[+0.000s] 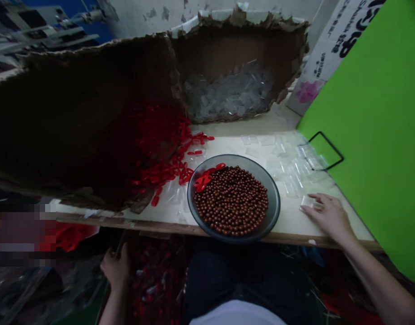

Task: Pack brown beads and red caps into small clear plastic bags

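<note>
My right hand (329, 216) pinches a small clear plastic case (308, 202) between thumb and fingers, low over the right side of the table. More clear plastic cases (292, 174) lie loose just beyond it. Below the table's front edge, at the left, my left hand (116, 266) is curled in shadow; what its fingers hold, if anything, is too dark to make out. Between the hands, a grey bowl (275, 203) holds many brown beads (234, 203), with several red plastic pieces (203, 179) at its left side.
A torn cardboard box (75, 90) lies open at the left, red pieces (153, 149) spilling from it. Behind, another cardboard compartment (237, 49) holds clear plastic pieces (228, 97). A green panel (373, 135) borders the right side, with a black wire loop (341, 158) in front.
</note>
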### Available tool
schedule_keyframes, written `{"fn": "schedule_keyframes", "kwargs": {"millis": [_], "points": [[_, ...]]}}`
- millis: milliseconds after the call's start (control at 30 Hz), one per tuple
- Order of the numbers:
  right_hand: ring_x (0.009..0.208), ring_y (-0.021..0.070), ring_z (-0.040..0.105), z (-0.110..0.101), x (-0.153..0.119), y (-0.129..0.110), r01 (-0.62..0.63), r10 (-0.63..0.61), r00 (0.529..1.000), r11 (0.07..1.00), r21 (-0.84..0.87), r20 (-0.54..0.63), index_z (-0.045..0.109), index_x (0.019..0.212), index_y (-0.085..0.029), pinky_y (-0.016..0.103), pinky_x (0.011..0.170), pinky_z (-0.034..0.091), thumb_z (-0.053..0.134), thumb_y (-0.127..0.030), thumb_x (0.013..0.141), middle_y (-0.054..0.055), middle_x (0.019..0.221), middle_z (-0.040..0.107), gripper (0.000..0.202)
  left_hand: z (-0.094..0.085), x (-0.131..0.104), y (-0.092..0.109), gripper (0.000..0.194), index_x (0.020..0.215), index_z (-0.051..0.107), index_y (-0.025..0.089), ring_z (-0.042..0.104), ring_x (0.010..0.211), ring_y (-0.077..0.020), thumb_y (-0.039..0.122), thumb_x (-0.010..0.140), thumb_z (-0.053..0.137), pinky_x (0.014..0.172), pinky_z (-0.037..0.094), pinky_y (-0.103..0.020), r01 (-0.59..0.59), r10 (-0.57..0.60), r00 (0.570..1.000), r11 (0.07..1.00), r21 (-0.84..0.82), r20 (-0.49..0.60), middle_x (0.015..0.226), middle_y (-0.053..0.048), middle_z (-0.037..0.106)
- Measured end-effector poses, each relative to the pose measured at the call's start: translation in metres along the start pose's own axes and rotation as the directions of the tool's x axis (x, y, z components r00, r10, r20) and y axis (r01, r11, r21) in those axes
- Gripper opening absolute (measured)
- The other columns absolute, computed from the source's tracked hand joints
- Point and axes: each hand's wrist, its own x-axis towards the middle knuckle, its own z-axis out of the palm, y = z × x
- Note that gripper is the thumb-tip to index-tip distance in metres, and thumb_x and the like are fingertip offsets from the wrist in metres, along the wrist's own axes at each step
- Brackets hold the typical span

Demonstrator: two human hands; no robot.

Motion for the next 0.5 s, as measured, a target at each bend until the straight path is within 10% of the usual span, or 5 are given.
{"fn": "schedule_keyframes", "kwargs": {"millis": [133, 300, 500], "points": [[0.078, 0.0307, 0.068, -0.002, 0.006, -0.003, -0.057, 0.059, 0.996, 0.998, -0.033, 0.064, 0.064, 0.113, -0.013, 0.047, 0.075, 0.052, 0.062, -0.055, 0.07, 0.017, 0.103, 0.065, 0.06, -0.022, -0.028, 0.099, 0.064, 0.129, 0.049, 0.009, 0.046, 0.121, -0.0301, 0.044, 0.077, 0.059, 0.102, 0.037, -0.044, -0.32, 0.26, 0.934, 0.914, -0.25, -0.246, 0.122, -0.017, 0.055], [0.079, 0.0363, 0.068, 0.0, 0.013, -0.005, -0.185, 0.183, 0.975, 0.983, 0.004, 0.128, 0.061, 0.117, -0.013, 0.05, 0.066, 0.053, 0.064, -0.061, 0.066, 0.016, 0.094, 0.071, 0.069, -0.04, -0.095, 0.23, 0.044, 0.128, 0.049, 0.019, 0.045, 0.124, -0.0223, 0.027, 0.085, 0.056, 0.108, 0.033, -0.04, -0.586, 0.588, 0.786, 0.609, -0.535, -0.191, 0.128, -0.012, 0.051], [0.07, 0.0327, 0.066, -0.015, 0.01, -0.015, -0.24, 0.226, 0.958, 0.969, 0.064, 0.175, 0.069, 0.097, -0.017, 0.045, 0.059, 0.051, 0.067, -0.059, 0.063, 0.01, 0.078, 0.071, 0.053, -0.029, -0.134, 0.292, 0.039, 0.128, 0.049, 0.02, 0.046, 0.123, -0.0207, 0.016, 0.089, 0.045, 0.107, 0.036, -0.039, -0.535, 0.743, 0.669, 0.483, -0.693, 0.002, 0.128, -0.011, 0.052]]}}
